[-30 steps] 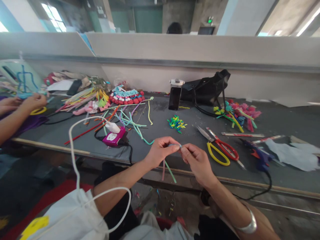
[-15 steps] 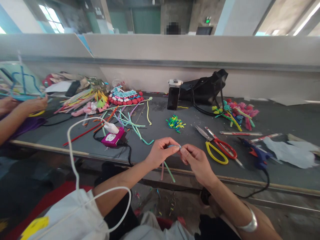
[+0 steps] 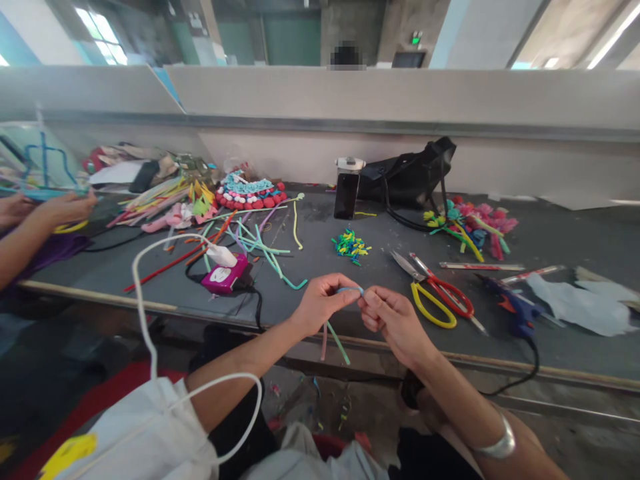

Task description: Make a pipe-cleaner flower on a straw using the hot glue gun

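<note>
Just above the table's front edge, my left hand (image 3: 320, 305) pinches a short light-blue pipe cleaner (image 3: 354, 289) between thumb and forefinger. The fingertips of my right hand (image 3: 395, 317) close on the other end of it, almost touching the left ones. Below my left hand, a green pipe cleaner (image 3: 339, 345) and a pink one (image 3: 324, 345) stick out over the table edge; their upper ends are hidden, so I cannot tell whether that hand holds them. Beyond my hands lies a small pile of cut green, yellow and blue pieces (image 3: 351, 245).
Scissors (image 3: 433, 303) and a blue glue gun (image 3: 515, 310) lie right. A phone (image 3: 347, 197) leans near a black bag (image 3: 410, 177). Left are loose pipe cleaners (image 3: 265, 243), a purple power box (image 3: 227, 275) with a white cable, and another person's hands (image 3: 63, 212).
My right hand has turned slightly, with its fingers curled differently at the blue pipe cleaner's end, and a little more blue shows between the hands. My left hand has hardly moved.
</note>
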### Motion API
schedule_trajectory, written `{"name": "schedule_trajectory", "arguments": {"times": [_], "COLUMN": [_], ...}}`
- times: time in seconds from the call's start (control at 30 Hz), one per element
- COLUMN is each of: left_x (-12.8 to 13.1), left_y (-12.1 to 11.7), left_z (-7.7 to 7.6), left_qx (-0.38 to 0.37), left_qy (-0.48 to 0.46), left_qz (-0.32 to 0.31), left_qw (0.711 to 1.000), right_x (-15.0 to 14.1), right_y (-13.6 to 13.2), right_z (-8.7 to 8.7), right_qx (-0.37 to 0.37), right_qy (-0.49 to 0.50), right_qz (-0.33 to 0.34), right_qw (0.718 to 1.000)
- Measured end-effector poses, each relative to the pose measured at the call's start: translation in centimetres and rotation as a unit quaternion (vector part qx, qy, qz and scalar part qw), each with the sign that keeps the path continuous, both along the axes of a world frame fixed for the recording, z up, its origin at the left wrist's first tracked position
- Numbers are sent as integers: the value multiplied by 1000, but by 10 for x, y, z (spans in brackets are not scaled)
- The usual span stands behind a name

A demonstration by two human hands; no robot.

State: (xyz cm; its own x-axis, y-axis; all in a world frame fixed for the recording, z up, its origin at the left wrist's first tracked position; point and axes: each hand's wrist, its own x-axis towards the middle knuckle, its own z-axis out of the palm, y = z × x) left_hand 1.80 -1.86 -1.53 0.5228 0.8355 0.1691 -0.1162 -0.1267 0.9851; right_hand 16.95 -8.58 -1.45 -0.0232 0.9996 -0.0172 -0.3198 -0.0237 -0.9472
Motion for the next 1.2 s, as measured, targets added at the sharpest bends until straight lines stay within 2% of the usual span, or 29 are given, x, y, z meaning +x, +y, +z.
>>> {"name": "schedule_trajectory", "arguments": {"times": [0.07, 0.23, 0.4, 0.57, 0.77, 0.87, 1.0, 1.2], "left_x": [0, 0, 0, 2, 6, 6, 3, 1], "left_y": [0, -1, -1, -2, -5, -3, 0, 3], "left_z": [0, 0, -1, -7, -9, -6, -2, -3], "left_qx": [12, 23, 19, -53, -120, -121, -73, -42], "left_qy": [6, 16, 11, -17, -61, -58, -22, 1], "left_qz": [-2, 3, 4, 7, 10, -2, -11, -12], "left_qw": [1000, 1000, 1000, 998, 991, 991, 997, 999], "right_x": [0, 0, -2, -2, 0, 1, 1, -2], "right_y": [0, 1, 0, 0, 1, 2, 3, 1], "right_z": [0, -1, -1, -5, -10, -9, -7, -2], "right_qx": [-6, 12, 3, 47, 100, 87, 44, -1], "right_qy": [10, -48, -37, -139, -272, -220, -104, -6], "right_qz": [3, -22, -12, -44, -89, -70, -35, -10], "right_qw": [1000, 999, 999, 988, 953, 969, 993, 1000]}}
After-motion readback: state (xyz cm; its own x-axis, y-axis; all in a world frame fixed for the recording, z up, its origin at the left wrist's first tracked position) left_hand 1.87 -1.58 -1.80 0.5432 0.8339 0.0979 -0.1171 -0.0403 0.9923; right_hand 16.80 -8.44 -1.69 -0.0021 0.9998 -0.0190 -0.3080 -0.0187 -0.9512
